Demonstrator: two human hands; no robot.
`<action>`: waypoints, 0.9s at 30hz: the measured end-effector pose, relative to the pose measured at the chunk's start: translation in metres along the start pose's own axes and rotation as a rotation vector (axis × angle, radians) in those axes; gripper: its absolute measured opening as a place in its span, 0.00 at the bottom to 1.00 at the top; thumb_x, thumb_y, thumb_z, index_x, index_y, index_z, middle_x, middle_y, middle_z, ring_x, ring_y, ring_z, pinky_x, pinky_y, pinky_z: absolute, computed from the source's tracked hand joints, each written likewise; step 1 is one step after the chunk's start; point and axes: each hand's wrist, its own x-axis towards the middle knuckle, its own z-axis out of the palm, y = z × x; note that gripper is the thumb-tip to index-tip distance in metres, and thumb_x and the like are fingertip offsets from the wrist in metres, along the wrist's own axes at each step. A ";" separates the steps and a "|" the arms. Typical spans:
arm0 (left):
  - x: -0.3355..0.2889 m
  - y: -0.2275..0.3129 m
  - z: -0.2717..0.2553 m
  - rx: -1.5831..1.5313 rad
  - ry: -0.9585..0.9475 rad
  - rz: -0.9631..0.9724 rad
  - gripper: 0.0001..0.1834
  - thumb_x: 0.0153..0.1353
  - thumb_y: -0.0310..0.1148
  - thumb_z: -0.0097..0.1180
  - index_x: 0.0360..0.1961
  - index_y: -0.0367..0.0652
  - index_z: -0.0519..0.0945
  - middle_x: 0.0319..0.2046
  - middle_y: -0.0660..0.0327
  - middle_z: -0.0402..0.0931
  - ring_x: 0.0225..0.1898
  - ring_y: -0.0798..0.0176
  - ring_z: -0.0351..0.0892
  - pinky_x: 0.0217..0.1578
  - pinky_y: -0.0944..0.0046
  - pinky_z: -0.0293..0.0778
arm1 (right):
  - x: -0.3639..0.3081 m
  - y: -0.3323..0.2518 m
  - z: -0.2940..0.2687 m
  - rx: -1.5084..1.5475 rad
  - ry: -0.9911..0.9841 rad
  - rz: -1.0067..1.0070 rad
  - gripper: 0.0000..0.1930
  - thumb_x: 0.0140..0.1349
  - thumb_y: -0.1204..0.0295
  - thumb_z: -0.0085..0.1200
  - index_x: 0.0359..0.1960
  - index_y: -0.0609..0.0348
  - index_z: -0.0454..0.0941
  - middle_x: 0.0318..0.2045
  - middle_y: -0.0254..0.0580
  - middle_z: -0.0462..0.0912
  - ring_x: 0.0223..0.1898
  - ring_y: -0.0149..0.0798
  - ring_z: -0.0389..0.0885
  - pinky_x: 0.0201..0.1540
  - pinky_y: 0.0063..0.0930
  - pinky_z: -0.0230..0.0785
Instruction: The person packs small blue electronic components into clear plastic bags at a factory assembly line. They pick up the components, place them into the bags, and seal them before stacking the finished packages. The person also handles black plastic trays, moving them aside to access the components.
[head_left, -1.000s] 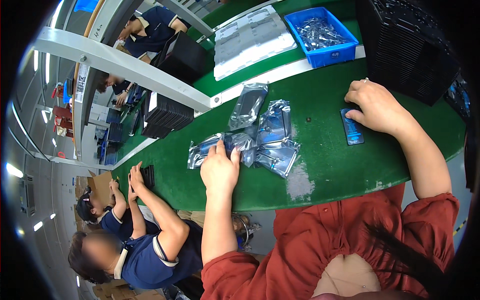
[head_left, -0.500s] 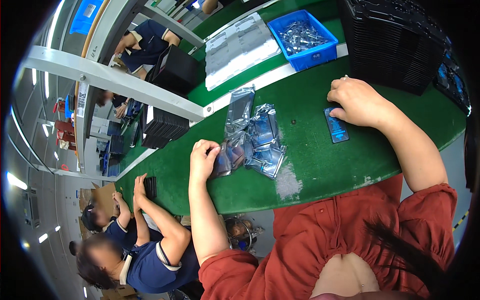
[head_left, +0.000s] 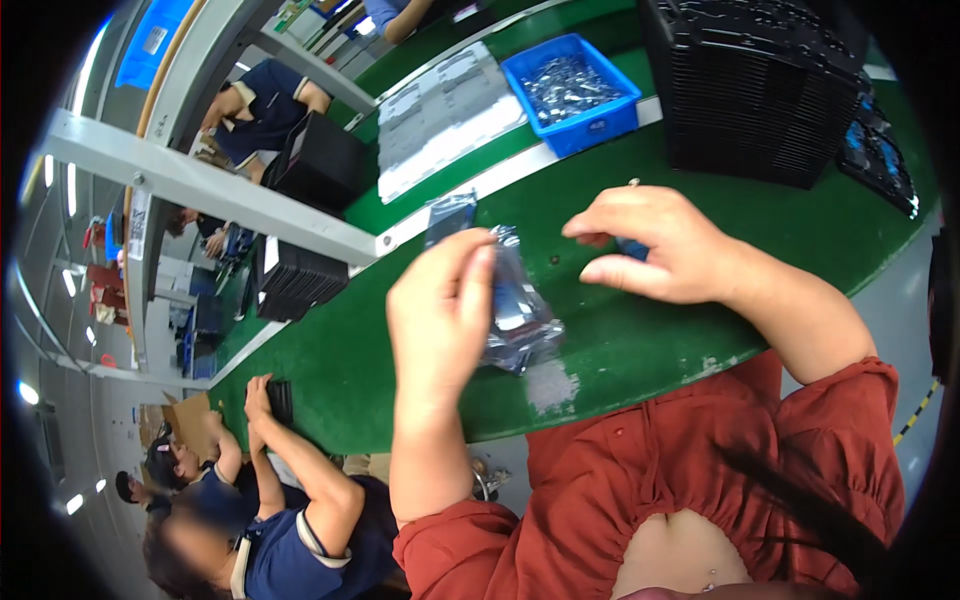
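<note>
My left hand (head_left: 440, 310) is raised over the green table, in front of several shiny clear bags (head_left: 525, 315) with dark flat pieces in them. Its thumb and forefinger are pinched together; what they hold, if anything, is hidden by the hand. Another bag (head_left: 452, 217) shows just above the knuckles. To the right, my right hand (head_left: 660, 245) hovers with thumb and fingers apart. A flat black-and-blue rectangular piece (head_left: 632, 248) shows partly behind that hand, between thumb and forefinger, with most of it covered.
A blue bin (head_left: 572, 95) of small metallic parts stands at the back, beside a pale moulded tray (head_left: 445, 110). A tall stack of black trays (head_left: 745, 100) rises at the back right. A grey metal frame (head_left: 220, 185) crosses the left. Co-workers sit at the left (head_left: 300, 520).
My left hand has risen and shifted right, now covering part of the bags. My right hand has moved left and lower, with its fingers spreading. The whole view has shifted slightly.
</note>
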 end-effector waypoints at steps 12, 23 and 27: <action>-0.004 0.008 0.045 -0.191 -0.311 0.079 0.07 0.59 0.31 0.56 0.30 0.38 0.79 0.22 0.56 0.73 0.23 0.56 0.74 0.26 0.61 0.69 | 0.001 -0.004 -0.006 0.203 -0.188 0.382 0.08 0.52 0.70 0.60 0.26 0.62 0.78 0.21 0.46 0.79 0.23 0.40 0.78 0.27 0.31 0.69; -0.013 0.007 0.039 -0.400 -0.392 -0.027 0.07 0.58 0.29 0.54 0.26 0.37 0.77 0.21 0.56 0.74 0.23 0.60 0.74 0.25 0.64 0.68 | 0.001 -0.011 -0.004 -0.068 -0.155 -0.198 0.09 0.52 0.71 0.59 0.20 0.59 0.73 0.18 0.41 0.74 0.20 0.45 0.74 0.22 0.36 0.66; -0.014 0.003 0.040 -0.608 -0.410 -0.114 0.06 0.57 0.27 0.54 0.26 0.36 0.78 0.21 0.58 0.76 0.23 0.65 0.75 0.26 0.67 0.69 | 0.000 -0.024 -0.004 -0.359 -0.099 -0.410 0.07 0.44 0.73 0.56 0.18 0.56 0.70 0.15 0.35 0.66 0.15 0.37 0.69 0.18 0.31 0.63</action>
